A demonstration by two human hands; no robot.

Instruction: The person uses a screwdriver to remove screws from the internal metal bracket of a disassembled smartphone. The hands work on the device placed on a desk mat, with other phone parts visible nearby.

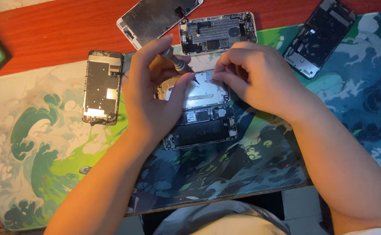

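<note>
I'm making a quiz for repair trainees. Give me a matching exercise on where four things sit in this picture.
Things:
1. screwdriver
2. screen panel
3. opened phone
4. phone frame

Places:
A. top right, on the mat's edge
B. in the left hand
C. left of both hands, on the mat
D. just below the hands

Pairs: 1-B, 2-C, 3-D, 4-A

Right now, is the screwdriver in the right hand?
No, the left hand holds the screwdriver; the right hand steadies the phone.
</note>
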